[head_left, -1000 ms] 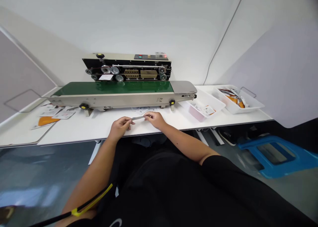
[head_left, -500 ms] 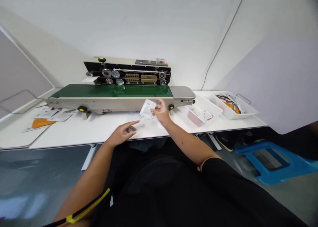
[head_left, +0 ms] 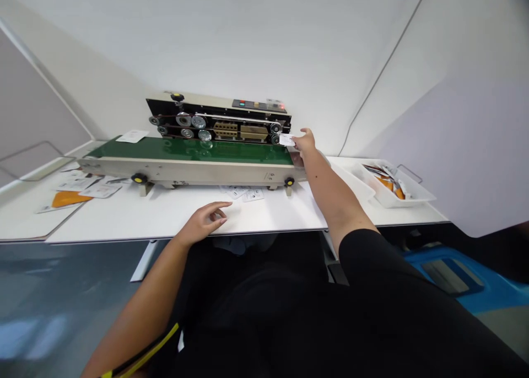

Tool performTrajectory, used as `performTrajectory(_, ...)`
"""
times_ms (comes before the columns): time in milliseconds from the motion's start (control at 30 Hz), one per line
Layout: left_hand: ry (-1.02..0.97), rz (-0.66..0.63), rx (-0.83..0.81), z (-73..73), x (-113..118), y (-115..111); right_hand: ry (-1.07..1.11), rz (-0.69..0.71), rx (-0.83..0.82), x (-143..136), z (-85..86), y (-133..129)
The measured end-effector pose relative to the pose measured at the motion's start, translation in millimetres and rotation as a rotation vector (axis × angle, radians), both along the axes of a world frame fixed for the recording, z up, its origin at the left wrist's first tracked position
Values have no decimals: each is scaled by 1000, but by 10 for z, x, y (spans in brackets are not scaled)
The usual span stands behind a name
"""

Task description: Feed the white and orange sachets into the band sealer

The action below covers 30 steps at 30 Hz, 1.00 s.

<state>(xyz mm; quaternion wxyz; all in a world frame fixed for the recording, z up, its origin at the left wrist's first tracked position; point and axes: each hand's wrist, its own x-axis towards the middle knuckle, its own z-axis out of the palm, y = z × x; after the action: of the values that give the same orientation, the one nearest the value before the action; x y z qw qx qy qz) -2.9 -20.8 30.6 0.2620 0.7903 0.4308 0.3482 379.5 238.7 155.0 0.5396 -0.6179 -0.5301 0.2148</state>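
Note:
My right hand [head_left: 305, 142] pinches a small white packet [head_left: 286, 140] at the right end of the machine's rollers [head_left: 275, 129], just above the belt's end. My left hand [head_left: 204, 221] rests at the table's front edge, fingers apart and holding nothing. The machine [head_left: 219, 113] stands at the back, with a green conveyor belt [head_left: 182, 151] before it. Another white packet [head_left: 133, 136] lies flat at the belt's left end. A few white packets [head_left: 253, 195] lie on the table below the belt.
White and orange packets [head_left: 71, 198] are piled on the table [head_left: 124, 218] at left. A white bin [head_left: 407, 203] at right holds orange and white packets, beside another bin [head_left: 359, 179] partly behind my right arm. A blue stool [head_left: 491, 290] stands below right.
My right hand has carried its packet from before the belt up and right to the rollers. The packet at the machine's left end has moved left onto the belt's end. My left hand is nearly still.

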Motion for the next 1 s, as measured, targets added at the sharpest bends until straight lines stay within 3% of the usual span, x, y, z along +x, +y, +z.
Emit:
performTrajectory(67, -7, -5, 6, 4, -4, -3, 60, 2, -102, -49, 62, 51)
performTrajectory(133, -13, -6, 10, 6, -7, -1, 13, -20, -87, -56, 133, 25)
performTrajectory(200, -22, -2, 13, 6, -6, 7, -91, -95, 86, -67, 149, -133)
performTrajectory(267, -35, 9, 18, 3, -2, 16, -172, -112, 315, -151, 45, -448)
performTrajectory(300, -38, 18, 17, -1, 2, 20, -199, -63, 411, -231, -63, -652)
performTrajectory(367, -34, 39, 14, -11, 9, 25, -277, 185, 482, -455, -377, -1095)
performTrajectory(467, -8, 61, 14, -30, 24, 24, -545, 656, 386, -827, -943, -1620)
performTrajectory(533, 11, 77, 25, -40, 34, 23, -657, 751, 255, -1016, -1243, -1771)
performTrajectory(600, 29, 92, 34, -44, 43, 26, -707, 714, 91, -1143, -1415, -1777)
performTrajectory(667, 44, 100, 36, -40, 49, 34, -744, 665, -53, -1238, -1471, -1696)
performTrajectory(833, 43, 121, 26, -32, 59, 57, -831, 659, -206, -1564, -1426, -1365)
performTrajectory(1000, 34, 132, 27, -59, 46, 58, -750, 731, -322, -1938, -1393, -1064)
